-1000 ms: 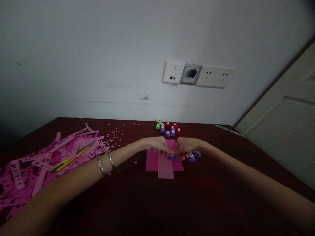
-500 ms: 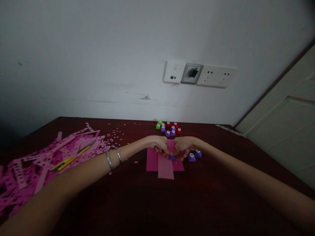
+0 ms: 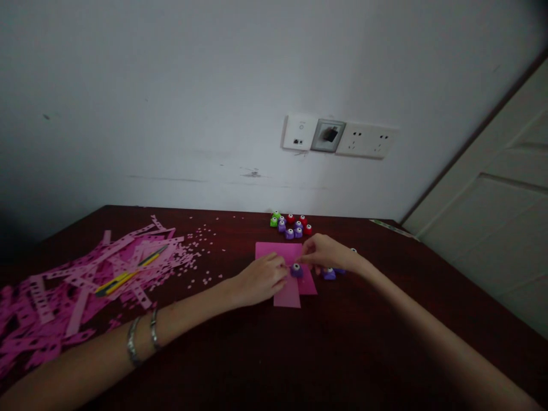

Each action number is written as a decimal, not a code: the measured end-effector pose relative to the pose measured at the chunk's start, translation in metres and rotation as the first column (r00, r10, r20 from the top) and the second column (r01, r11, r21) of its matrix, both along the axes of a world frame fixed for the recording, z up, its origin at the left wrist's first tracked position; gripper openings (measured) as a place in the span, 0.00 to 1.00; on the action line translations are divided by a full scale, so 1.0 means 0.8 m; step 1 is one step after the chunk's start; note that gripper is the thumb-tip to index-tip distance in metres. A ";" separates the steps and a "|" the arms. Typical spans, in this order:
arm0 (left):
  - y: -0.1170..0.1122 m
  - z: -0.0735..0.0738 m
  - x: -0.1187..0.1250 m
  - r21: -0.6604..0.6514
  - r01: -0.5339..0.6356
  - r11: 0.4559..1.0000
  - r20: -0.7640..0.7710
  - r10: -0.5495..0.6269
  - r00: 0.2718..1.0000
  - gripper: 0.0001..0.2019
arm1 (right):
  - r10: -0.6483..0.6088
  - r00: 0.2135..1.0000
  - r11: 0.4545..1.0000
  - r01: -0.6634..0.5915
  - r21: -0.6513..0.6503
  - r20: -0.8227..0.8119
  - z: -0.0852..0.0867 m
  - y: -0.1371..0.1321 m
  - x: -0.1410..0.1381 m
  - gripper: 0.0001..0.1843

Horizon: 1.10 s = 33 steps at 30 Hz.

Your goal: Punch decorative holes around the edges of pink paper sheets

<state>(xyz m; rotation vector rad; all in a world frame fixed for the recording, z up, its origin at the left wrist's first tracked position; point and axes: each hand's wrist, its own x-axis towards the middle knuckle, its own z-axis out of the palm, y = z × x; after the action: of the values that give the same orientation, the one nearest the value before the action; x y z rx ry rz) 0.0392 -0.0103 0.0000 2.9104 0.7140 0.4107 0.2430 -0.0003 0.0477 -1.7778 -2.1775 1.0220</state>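
A small purple craft punch (image 3: 296, 270) with a white-ringed black top sits on a light pink paper strip (image 3: 287, 295). Under the strip lies a darker pink sheet of paper (image 3: 266, 249). My left hand (image 3: 262, 278) is just left of the punch, its fingers curled closed on the edge of the strip. On the punch's upper right, my right hand (image 3: 325, 251) has thumb and fingertips pinched together; what they hold, if anything, is too small to make out. More purple punches (image 3: 329, 274) stand beside the right hand, partly hidden by it.
Several green, red and purple punches (image 3: 290, 233) stand near the wall. Punched pink paper strips (image 3: 77, 311) are heaped at the left, with a yellow cutter or pen-like tool (image 3: 117, 283) on top. Tiny cut-outs (image 3: 207, 279) are scattered nearby. Wall sockets (image 3: 362, 140) are above.
My hands have come apart from over the purple punch, which now shows between them. The left hand has drawn back down and left; the right has shifted slightly. The camera has turned a little.
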 end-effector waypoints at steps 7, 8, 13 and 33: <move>-0.003 -0.010 -0.014 -0.060 0.053 0.997 0.003 -0.053 0.999 0.10 | 0.143 0.984 0.905 -0.172 0.390 0.103 -0.031 -0.024 0.011 0.17; -0.003 -0.011 -0.015 -0.066 0.054 0.996 -0.003 -0.055 0.998 0.10 | 0.152 0.982 0.899 -0.183 0.398 0.108 -0.035 -0.026 0.010 0.18; -0.002 -0.013 -0.018 -0.087 0.048 0.995 -0.007 -0.049 0.999 0.10 | 0.195 0.977 0.901 -0.212 0.377 0.083 -0.047 -0.024 0.008 0.13; 0.000 -0.010 -0.023 -0.088 0.014 0.996 -0.023 -0.016 1.000 0.10 | -0.212 0.956 0.915 0.121 0.384 0.203 0.012 -0.005 0.137 0.16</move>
<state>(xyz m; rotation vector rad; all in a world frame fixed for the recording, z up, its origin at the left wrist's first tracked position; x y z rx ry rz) 0.0206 -0.0104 -0.0079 2.8408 0.6942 0.3350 0.3525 -0.0046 0.0572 -1.9370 -2.1178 0.3402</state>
